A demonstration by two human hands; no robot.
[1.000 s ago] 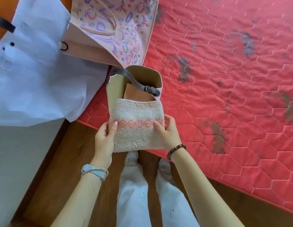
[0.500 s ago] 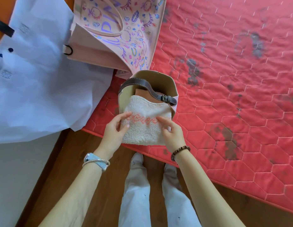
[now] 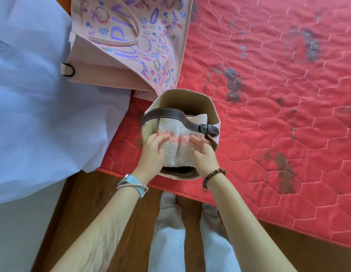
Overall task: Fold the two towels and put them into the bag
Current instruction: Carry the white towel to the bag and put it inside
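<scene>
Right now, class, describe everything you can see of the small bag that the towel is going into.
The small bag stands upright near the edge of the red quilted mattress, mouth open. Its inside walls look tan, its outside pale pink, perhaps leather. A dark brown strap with a metal buckle crosses the opening. A folded cream terry towel with a pink pattern lies partly inside, under the strap. The left hand and right hand press on the towel. A printed pink tote lies just behind.

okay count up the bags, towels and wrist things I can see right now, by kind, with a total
Bags: 3, small bag, pink tote, white bag
Towels: 1 visible, cream towel
Wrist items: 3, watch, cord bracelet, bead bracelet
Total: 7
</scene>
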